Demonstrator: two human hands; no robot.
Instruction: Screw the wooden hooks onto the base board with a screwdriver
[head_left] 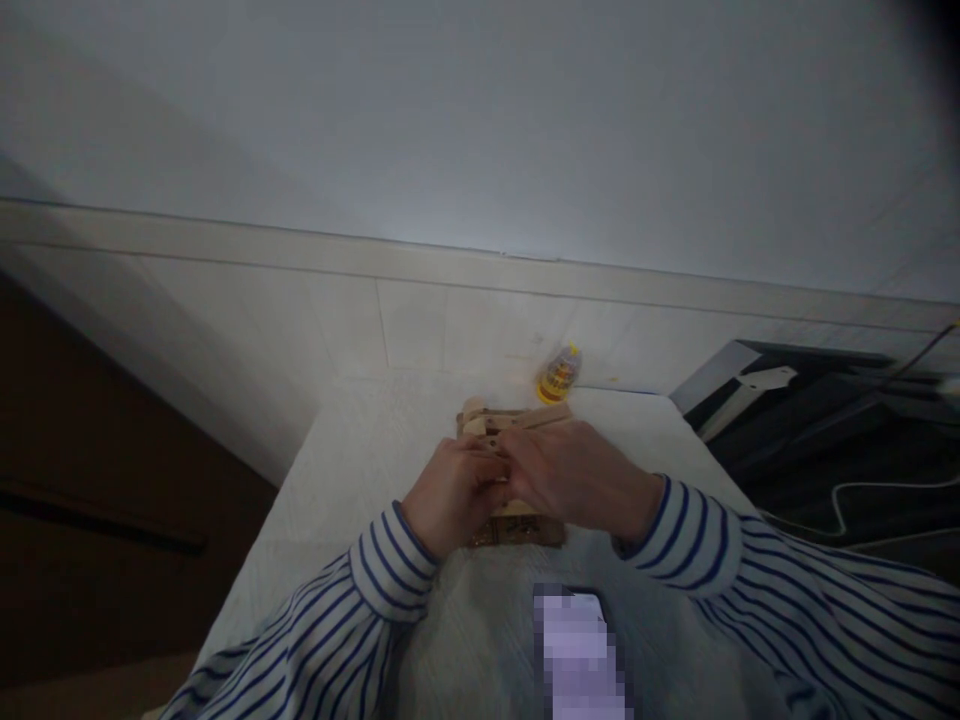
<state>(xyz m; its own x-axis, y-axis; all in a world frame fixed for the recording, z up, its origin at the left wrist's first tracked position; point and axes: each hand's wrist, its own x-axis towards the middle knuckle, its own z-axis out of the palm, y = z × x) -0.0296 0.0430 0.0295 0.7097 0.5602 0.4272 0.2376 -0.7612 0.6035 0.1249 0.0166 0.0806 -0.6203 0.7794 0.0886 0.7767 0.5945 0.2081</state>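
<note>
My left hand (459, 492) and my right hand (564, 474) meet over the middle of the table with their fingers closed together. Between the fingertips is a small light wooden piece with dark holes (491, 441), mostly covered by the hands. Just beyond them, light wooden strips (536, 416) with small holes lie side by side, one slanting up to the right. Under my wrists, a brown patterned piece (517, 532) sticks out on the near side. How the wooden parts join is hidden by my fingers.
A clear bottle (559, 374) with a yellow label and cap stands at the table's back edge by the wall. A phone (581, 655) with a blurred screen lies near me on the white table (352, 440). Dark items and a white cable (836, 505) are on the right.
</note>
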